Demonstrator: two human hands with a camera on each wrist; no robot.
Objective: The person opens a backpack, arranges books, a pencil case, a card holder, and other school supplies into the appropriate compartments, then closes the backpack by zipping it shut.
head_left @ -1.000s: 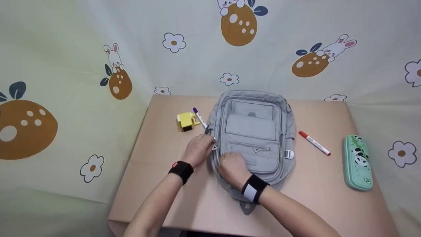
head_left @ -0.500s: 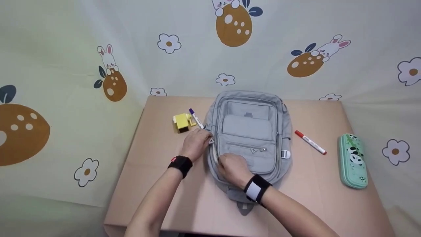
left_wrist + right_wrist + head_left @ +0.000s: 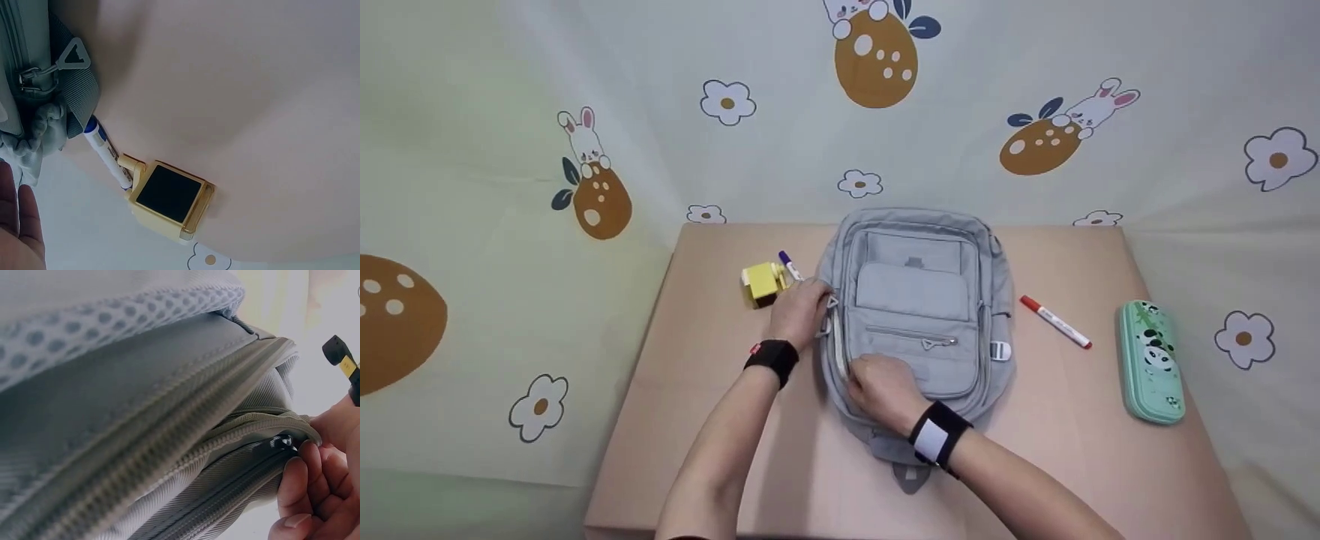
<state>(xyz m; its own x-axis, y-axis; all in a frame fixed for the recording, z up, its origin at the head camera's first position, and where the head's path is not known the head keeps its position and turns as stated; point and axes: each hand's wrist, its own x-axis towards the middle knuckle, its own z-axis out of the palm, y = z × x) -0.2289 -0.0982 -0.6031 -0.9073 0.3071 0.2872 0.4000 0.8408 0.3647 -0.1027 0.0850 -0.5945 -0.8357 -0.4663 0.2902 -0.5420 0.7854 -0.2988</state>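
Note:
A grey backpack (image 3: 915, 292) lies front up on the table. At its left side a zipper (image 3: 840, 345) is parted, showing a pale strip of gap. My left hand (image 3: 797, 315) pinches the zipper pull at the upper part of that side; a triangular pull (image 3: 832, 301) shows by its fingertips. Lower down, my right hand (image 3: 885, 390) is curled and grips the edge of the bag beside the gap. In the right wrist view, curled fingers (image 3: 295, 486) close on the fabric at the zipper's end. Another triangular pull (image 3: 76, 56) hangs at the bag's side in the left wrist view.
Left of the bag stand a yellow crank pencil sharpener (image 3: 763, 279) and a purple-capped marker (image 3: 790, 265), partly hidden by the left hand. To the right lie a red-capped marker (image 3: 1056, 322) and a green panda pencil case (image 3: 1151, 364). A patterned curtain (image 3: 960, 135) surrounds the table.
My left hand has slid up along the bag's left side, and the zipper gap below it has grown longer. My right hand keeps its grip on the edge. The head view has shifted slightly right.

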